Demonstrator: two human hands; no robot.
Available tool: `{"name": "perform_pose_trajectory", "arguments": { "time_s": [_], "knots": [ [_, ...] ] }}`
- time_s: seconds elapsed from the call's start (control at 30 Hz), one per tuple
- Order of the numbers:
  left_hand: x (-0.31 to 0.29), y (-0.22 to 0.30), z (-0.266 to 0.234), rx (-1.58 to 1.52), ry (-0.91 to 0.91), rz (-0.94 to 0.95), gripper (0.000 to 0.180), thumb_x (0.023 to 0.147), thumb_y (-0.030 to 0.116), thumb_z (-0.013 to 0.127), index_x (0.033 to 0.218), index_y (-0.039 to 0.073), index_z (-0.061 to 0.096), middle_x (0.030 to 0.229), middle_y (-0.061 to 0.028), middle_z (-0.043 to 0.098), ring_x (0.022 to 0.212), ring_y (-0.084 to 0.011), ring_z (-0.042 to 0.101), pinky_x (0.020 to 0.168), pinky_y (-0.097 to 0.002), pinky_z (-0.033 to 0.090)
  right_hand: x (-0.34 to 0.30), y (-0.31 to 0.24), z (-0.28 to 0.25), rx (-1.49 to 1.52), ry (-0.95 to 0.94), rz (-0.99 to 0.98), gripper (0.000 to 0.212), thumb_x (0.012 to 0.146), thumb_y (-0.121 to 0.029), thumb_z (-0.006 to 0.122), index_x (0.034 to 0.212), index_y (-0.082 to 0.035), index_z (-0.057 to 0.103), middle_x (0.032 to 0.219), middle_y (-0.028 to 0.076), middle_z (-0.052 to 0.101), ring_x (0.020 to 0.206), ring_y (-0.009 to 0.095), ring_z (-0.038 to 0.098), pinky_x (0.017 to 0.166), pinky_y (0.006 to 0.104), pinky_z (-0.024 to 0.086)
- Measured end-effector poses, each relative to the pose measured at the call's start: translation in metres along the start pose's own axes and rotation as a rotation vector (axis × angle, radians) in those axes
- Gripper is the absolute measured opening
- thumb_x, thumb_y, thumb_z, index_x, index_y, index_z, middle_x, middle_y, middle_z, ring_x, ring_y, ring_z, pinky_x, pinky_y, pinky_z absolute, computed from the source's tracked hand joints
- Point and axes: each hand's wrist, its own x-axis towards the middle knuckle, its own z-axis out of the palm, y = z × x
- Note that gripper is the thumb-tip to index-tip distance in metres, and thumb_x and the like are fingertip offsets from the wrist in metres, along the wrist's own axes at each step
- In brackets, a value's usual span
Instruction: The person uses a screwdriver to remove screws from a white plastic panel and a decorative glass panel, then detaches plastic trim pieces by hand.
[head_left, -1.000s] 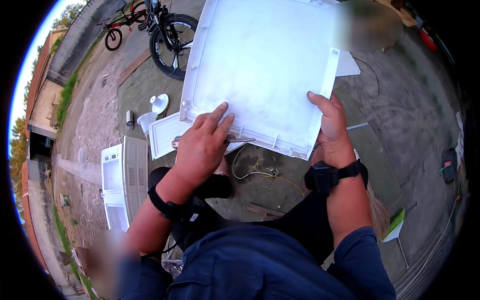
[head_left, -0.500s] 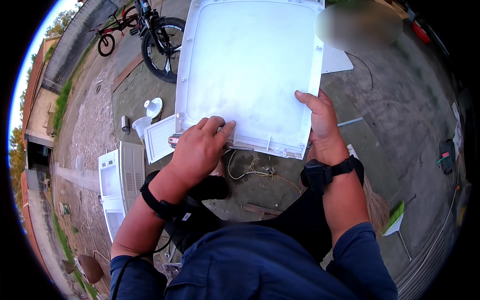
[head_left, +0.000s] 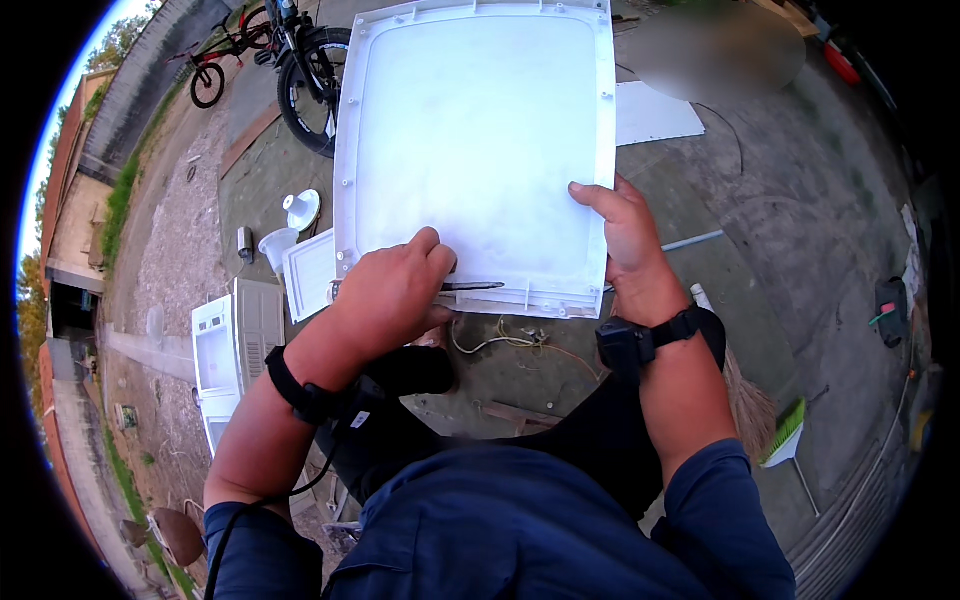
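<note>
A large white plastic panel point(head_left: 480, 130) with a raised rim and small screw posts is held up in front of me, tilted. My right hand point(head_left: 627, 225) grips its right edge, thumb on the inner face and fingers behind. My left hand point(head_left: 395, 285) is closed round a screwdriver point(head_left: 472, 286) at the panel's lower edge. Its thin dark shaft points right, along the lower rim, and the handle's end shows left of the fist. Most of the handle is hidden in my palm.
Loose wires point(head_left: 515, 338) lie on the ground below the panel. To the left stand a white appliance housing point(head_left: 260, 325), a smaller white panel point(head_left: 310, 275) and a white funnel-shaped part point(head_left: 278, 245). A bicycle point(head_left: 318, 85) is behind; a broom point(head_left: 748, 400) and a green-bristled brush point(head_left: 787, 437) lie right.
The panel and both hands have shifted slightly left. My left hand has turned from resting on the lower rim, and the screwdriver's shaft now shows clearly across it.
</note>
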Motion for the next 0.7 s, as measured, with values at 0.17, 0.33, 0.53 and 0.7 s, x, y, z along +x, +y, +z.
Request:
{"name": "perform_pose_trajectory", "arguments": {
  "time_s": [0.17, 0.33, 0.53, 0.7],
  "knots": [
    [0.0068, 0.0025, -0.0025, 0.051, -0.077, 0.014, 0.041, 0.068, 0.019, 0.081, 0.095, 0.005, 0.053, 0.093, -0.0134, 0.056, 0.078, -0.0362, 0.063, 0.067, -0.0453, 0.052, -0.0002, 0.0012, 0.0006, -0.016, 0.016, 0.001, 0.040, 0.087, -0.002, 0.057, 0.126, 0.006, 0.053, 0.115, 0.018, 0.065, 0.100, 0.027, 0.066, 0.089, 0.0398, 0.053],
    [0.0105, 0.0047, -0.0011, 0.113, -0.122, 0.036, 0.044, 0.070, 0.029, 0.082, 0.092, 0.004, 0.054, 0.092, -0.0124, 0.058, 0.076, -0.0350, 0.066, 0.065, -0.0452, 0.054, 0.0010, 0.0033, 0.0030, -0.038, 0.021, 0.009, 0.038, 0.087, -0.003, 0.058, 0.124, 0.005, 0.055, 0.114, 0.017, 0.065, 0.099, 0.026, 0.066, 0.089, 0.0389, 0.053],
    [0.0107, 0.0036, 0.0020, 0.151, -0.131, 0.048, 0.041, 0.071, 0.030, 0.081, 0.092, 0.006, 0.055, 0.092, -0.0107, 0.058, 0.075, -0.0342, 0.066, 0.064, -0.0449, 0.054, 0.0008, 0.0042, 0.0037, -0.046, 0.036, 0.024, 0.039, 0.087, -0.004, 0.058, 0.124, 0.005, 0.055, 0.113, 0.017, 0.065, 0.100, 0.025, 0.065, 0.089, 0.0390, 0.053],
    [0.0057, 0.0005, 0.0036, 0.124, -0.089, 0.044, 0.042, 0.069, 0.031, 0.082, 0.092, 0.007, 0.055, 0.091, -0.0101, 0.057, 0.075, -0.0336, 0.065, 0.063, -0.0441, 0.053, -0.0009, 0.0026, 0.0065, -0.044, 0.030, 0.031, 0.041, 0.087, -0.004, 0.058, 0.126, 0.006, 0.053, 0.115, 0.018, 0.064, 0.101, 0.027, 0.065, 0.090, 0.0397, 0.053]
  ]
}}
